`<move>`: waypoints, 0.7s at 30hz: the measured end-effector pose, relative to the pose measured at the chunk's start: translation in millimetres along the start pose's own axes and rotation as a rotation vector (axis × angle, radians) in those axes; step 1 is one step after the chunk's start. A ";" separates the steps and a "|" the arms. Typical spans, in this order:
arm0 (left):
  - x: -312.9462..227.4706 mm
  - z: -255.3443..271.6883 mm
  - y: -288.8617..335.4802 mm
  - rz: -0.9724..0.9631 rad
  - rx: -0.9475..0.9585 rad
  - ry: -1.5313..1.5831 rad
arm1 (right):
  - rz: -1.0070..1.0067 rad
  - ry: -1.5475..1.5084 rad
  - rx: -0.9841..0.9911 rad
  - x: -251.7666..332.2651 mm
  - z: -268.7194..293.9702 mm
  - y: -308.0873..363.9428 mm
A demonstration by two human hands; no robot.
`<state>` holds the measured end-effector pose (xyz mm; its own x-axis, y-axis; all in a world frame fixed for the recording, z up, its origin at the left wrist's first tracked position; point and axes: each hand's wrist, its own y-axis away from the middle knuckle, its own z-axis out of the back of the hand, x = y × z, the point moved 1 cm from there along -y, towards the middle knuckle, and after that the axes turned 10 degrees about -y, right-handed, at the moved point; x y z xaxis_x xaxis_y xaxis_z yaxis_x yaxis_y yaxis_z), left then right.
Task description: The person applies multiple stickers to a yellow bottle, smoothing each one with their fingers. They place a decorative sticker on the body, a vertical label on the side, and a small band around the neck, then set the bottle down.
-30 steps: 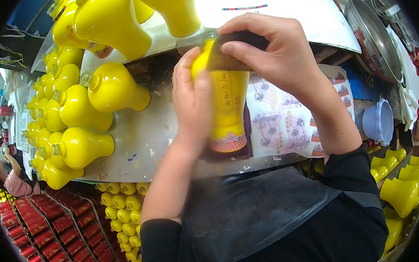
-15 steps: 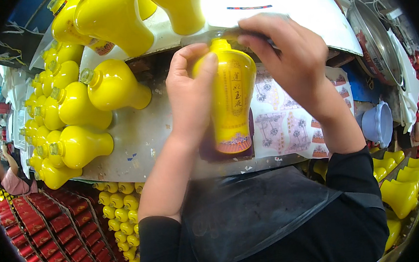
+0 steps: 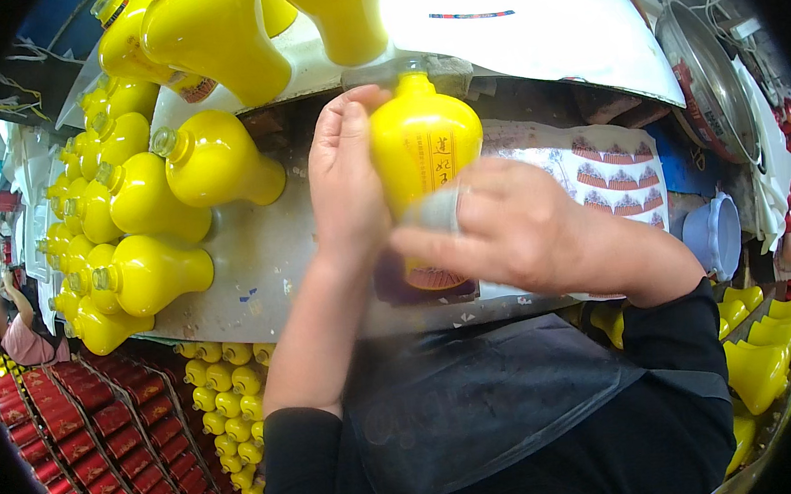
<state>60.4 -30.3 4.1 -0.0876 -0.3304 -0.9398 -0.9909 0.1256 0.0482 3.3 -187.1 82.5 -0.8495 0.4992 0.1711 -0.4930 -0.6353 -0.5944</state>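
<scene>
while the yellow bottle (image 3: 423,124) lies left of the printed sheet (image 3: 620,174), neck away from me, my left hand (image 3: 347,181) holds it; my right hand (image 3: 519,228), nearer the sheet, pinches a blurred grey pad (image 3: 437,211) over it.
</scene>
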 end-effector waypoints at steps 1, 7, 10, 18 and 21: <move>1.1 0.2 3.5 -0.028 0.033 0.027 | -0.060 0.045 0.051 -4.0 3.3 -4.8; 11.0 1.2 14.9 -0.316 0.047 -0.587 | -0.294 -0.142 -0.134 -48.9 16.5 -24.0; 8.8 1.0 12.2 -0.421 0.019 -0.715 | -0.315 -0.197 -0.044 -56.0 11.3 -25.6; 0.6 -5.0 -9.5 -0.234 0.011 -0.601 | -0.373 0.027 -0.115 -73.0 -1.2 -10.4; 4.4 -4.3 -11.0 -0.146 0.037 -0.356 | -0.186 0.225 -0.112 -56.5 7.0 9.9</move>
<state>70.5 -37.2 0.9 0.1012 -0.0026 -0.9949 -0.9855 0.1367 -0.1006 45.1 -225.7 72.4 -0.6772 0.7269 0.1142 -0.6017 -0.4578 -0.6545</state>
